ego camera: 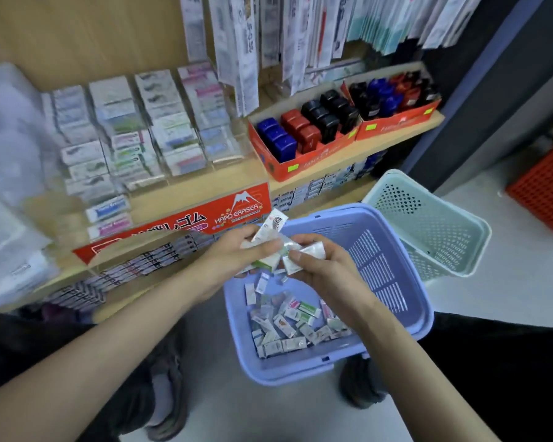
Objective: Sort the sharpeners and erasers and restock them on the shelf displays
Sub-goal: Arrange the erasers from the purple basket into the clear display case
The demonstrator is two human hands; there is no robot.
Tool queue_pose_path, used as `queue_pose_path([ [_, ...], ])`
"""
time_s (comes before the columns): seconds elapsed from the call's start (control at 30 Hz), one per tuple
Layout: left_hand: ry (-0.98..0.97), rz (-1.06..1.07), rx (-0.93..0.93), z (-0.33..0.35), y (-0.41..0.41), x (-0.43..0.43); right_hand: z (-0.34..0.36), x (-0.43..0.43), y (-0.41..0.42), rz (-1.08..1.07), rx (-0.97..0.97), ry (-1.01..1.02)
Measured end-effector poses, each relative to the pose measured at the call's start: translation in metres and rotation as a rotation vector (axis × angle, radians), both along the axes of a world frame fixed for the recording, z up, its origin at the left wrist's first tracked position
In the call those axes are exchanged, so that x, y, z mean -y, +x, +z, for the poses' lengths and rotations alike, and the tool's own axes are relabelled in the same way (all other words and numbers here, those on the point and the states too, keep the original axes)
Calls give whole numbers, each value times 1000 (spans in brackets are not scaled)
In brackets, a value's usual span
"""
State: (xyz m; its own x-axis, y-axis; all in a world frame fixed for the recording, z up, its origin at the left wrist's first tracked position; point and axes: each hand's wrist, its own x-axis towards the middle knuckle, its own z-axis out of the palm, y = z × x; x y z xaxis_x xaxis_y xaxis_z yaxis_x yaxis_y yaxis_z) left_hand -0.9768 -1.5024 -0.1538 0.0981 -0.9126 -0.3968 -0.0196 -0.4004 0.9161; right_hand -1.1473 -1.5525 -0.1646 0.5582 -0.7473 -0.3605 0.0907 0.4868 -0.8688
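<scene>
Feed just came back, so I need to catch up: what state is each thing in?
Left hand: grips several small wrapped erasers.
Right hand: pinches more wrapped erasers.
Lavender plastic basket: upright, loose erasers cover part of its bottom.
Mint-green plastic basket: nothing visible inside.
Red cardboard boxes: open, holding rows of blue, red, black sharpeners.
</scene>
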Motion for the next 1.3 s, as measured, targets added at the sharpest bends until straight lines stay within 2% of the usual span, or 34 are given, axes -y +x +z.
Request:
queue_pose_path([
  [0.2, -63, 117, -52, 28, 27, -22, 36, -10, 30, 70, 63, -48],
  [0.4, -98, 348, -50, 46, 66, -26, 51, -6, 54, -70, 54, -107],
  [0.53, -132, 351, -22, 61, 92, -20, 63, 2, 75, 11, -77, -331],
  [0.63, -182, 364, 17, 69, 107, -18, 72, 14, 94, 73, -263, -635],
  [0.73, -186, 392, -26, 66, 114, -12, 79, 24, 113, 113, -405, -893],
  [0.97, -103, 506, -122, 64, 122, 13, 81, 36, 145, 93, -371, -960],
  [1.17, -130, 518, -144, 68, 135, 15, 72, 57, 167, 79, -483, -1194],
  [1.3, -139, 499, -112, 70, 138, 15, 71, 68, 177, 213, -461, -1366],
])
